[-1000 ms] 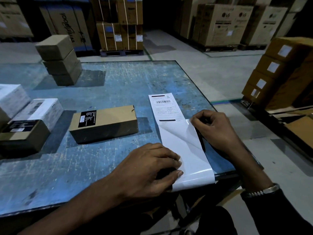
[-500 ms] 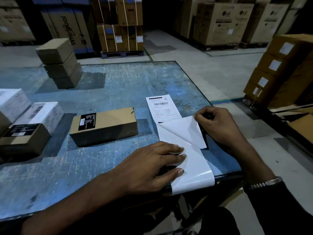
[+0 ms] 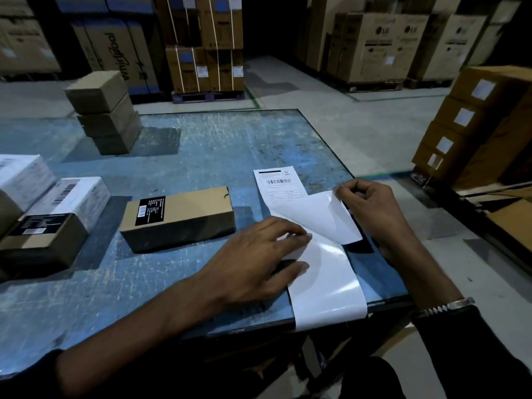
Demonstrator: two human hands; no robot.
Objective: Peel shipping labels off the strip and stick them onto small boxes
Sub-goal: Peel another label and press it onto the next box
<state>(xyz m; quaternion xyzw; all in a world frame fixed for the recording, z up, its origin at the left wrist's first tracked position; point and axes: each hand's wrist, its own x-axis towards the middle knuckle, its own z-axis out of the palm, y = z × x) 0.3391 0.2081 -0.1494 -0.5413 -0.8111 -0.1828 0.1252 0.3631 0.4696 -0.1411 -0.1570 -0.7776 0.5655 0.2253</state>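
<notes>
A white label strip (image 3: 328,286) lies on the blue table (image 3: 201,151) near its right front corner, its near end hanging over the edge. A printed shipping label (image 3: 280,184) remains on the strip's far end. My right hand (image 3: 371,208) pinches the corner of a second label (image 3: 322,216), which is half peeled and curled back, blank side up. My left hand (image 3: 256,254) lies flat, fingers spread, pressing the strip's left edge down. A small brown box (image 3: 184,217) with a black sticker sits just left of the strip.
Several small boxes (image 3: 43,217), white and brown, sit at the table's left edge. Three brown boxes (image 3: 103,113) are stacked at the back left. Labelled cartons (image 3: 475,125) stand stacked to the right, off the table. Large cartons on pallets line the far floor.
My right hand has pulled the label's corner farther up and away, so more of the label is lifted off the strip. My left hand has stayed pressing the strip.
</notes>
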